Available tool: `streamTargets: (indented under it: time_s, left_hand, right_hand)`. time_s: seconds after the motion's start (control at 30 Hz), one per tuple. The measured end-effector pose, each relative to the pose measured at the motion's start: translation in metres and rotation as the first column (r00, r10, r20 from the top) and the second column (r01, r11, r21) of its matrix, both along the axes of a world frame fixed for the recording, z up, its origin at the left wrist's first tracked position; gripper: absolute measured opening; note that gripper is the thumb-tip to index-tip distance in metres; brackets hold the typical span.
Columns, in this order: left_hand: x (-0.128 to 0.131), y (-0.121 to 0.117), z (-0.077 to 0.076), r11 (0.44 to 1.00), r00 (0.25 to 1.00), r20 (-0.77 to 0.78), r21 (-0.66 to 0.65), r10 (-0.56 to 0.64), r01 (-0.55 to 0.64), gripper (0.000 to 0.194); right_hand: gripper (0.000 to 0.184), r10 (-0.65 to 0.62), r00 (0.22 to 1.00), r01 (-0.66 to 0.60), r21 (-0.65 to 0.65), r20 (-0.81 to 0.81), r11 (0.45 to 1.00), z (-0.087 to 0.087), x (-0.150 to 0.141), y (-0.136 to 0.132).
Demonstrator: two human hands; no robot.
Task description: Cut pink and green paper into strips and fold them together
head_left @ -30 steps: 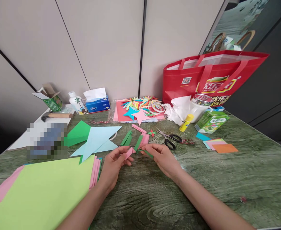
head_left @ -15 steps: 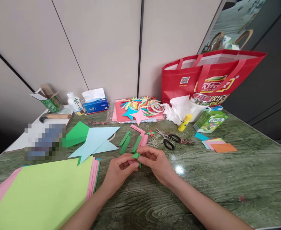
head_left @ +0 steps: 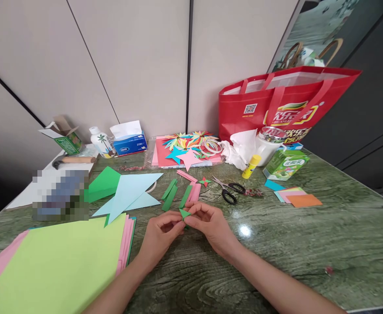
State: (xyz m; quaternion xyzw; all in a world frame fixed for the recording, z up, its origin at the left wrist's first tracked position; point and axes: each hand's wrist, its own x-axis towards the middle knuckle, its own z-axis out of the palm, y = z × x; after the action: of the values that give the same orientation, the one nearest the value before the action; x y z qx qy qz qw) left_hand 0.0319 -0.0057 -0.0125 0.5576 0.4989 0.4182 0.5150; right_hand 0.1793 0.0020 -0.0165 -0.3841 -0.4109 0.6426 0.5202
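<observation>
A small green folded paper [head_left: 184,213] is pinched between the fingertips of my left hand [head_left: 160,233] and my right hand [head_left: 211,224], just above the table. Its upper part shows a pointed triangle; my fingers cover most of the rest. Both hands are closed, thumbs and fingers nearly meeting. Just beyond them lie folded green strips [head_left: 169,198] and pink strips [head_left: 195,192]. A small red and green paper star [head_left: 205,181] rests beside the black-handled scissors [head_left: 229,190].
Light blue folded paper [head_left: 129,192] and a stack of coloured sheets [head_left: 67,257] lie at left. Farther back are a tissue box [head_left: 130,144], paper stars [head_left: 188,158], a yellow glue stick [head_left: 252,167] and a red bag [head_left: 243,113]. Small coloured papers [head_left: 304,200] sit at right.
My hands have come closer together and slightly nearer to me. The pink folded paper seen in my left hand earlier is now hidden, and a green triangular point shows between my fingertips.
</observation>
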Motion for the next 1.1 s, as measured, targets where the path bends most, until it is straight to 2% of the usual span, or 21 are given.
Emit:
streamTargets:
  time_s: [0.23, 0.33, 0.5, 0.6, 0.7, 0.8, 0.9, 1.1]
  left_hand:
    - [0.002, 0.001, 0.006, 0.992, 0.989, 0.078, -0.030, 0.122, -0.120, 0.011]
    - [0.002, 0.001, 0.008, 0.988, 0.983, 0.118, -0.083, 0.138, -0.129, 0.012]
    - [0.000, 0.001, 0.010, 0.984, 0.982, 0.133, -0.137, 0.136, -0.117, 0.013]
    - [-0.001, 0.002, 0.008, 0.982, 0.979, 0.127, -0.121, 0.158, -0.142, 0.014]
    - [-0.003, 0.004, 0.007, 0.966, 0.959, 0.119, -0.062, 0.258, -0.252, 0.014]
    - [-0.004, 0.005, 0.010, 0.946, 0.929, 0.178, -0.054, 0.324, -0.320, 0.015]
    - [-0.004, 0.006, 0.014, 0.946, 0.908, 0.272, -0.139, 0.319, -0.291, 0.016]
    - [-0.004, 0.006, 0.017, 0.934, 0.892, 0.317, -0.257, 0.324, -0.248, 0.021]
  right_hand:
    - [0.020, -0.061, 0.987, 0.033, 0.183, 0.147, 0.983, -0.006, 0.001, 0.003]
    - [0.021, -0.036, 0.976, 0.007, 0.135, 0.216, 0.991, -0.007, 0.000, 0.003]
    - [0.022, 0.016, 0.984, -0.026, 0.059, 0.176, 0.998, -0.002, 0.001, 0.002]
    - [0.021, -0.057, 0.983, 0.046, 0.066, 0.175, 0.997, 0.000, 0.002, 0.003]
    - [0.023, -0.155, 0.982, 0.151, 0.045, 0.107, 0.987, -0.001, 0.004, 0.007]
    - [0.026, -0.191, 0.980, 0.190, 0.015, 0.057, 0.982, -0.002, 0.005, 0.010]
    - [0.027, -0.183, 0.983, 0.184, -0.004, 0.027, 0.983, -0.001, 0.005, 0.009]
    - [0.016, -0.110, 0.994, 0.110, 0.006, -0.023, 0.994, 0.004, 0.003, 0.006]
